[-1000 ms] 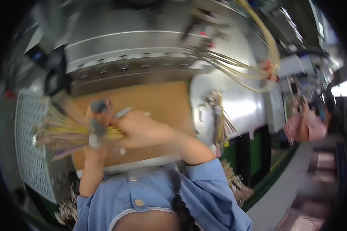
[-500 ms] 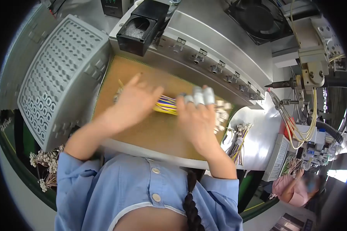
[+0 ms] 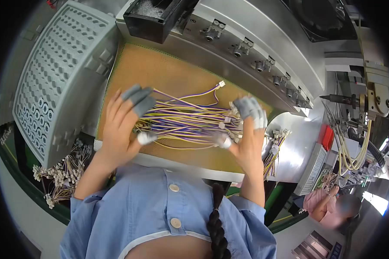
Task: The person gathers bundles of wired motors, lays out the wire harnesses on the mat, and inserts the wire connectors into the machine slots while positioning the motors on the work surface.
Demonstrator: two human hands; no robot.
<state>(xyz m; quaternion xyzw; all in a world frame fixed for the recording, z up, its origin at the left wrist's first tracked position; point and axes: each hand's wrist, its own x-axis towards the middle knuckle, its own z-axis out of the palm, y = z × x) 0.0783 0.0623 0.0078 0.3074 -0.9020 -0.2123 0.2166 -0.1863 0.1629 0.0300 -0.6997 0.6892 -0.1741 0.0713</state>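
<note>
A spread of yellow, purple and white wire harnesses (image 3: 186, 118) lies crosswise on the brown mat (image 3: 134, 62). At its left end is my left hand (image 3: 124, 123), open, with grey cots on several fingers and a white one on the thumb; fingers and thumb are apart on either side of the wire ends. My right hand (image 3: 248, 138) is open over the right end, its covered fingertips beside the white connectors (image 3: 229, 121) and its thumb low across the wires, slightly blurred. One harness curves away above the rest, its white connector (image 3: 221, 83) towards the machine.
A grey perforated tray (image 3: 65, 64) stands at the left, harnesses with white connectors (image 3: 67, 175) below it. Behind the mat runs a metal machine front with clamps (image 3: 237, 51) and a black box (image 3: 157, 19). Another harness bundle (image 3: 275, 151) lies right. A person (image 3: 322, 203) sits farther right.
The narrow wire bundle between my hands is now spread wide over the mat. My left hand has moved left and down, my right hand slightly right; both have opened.
</note>
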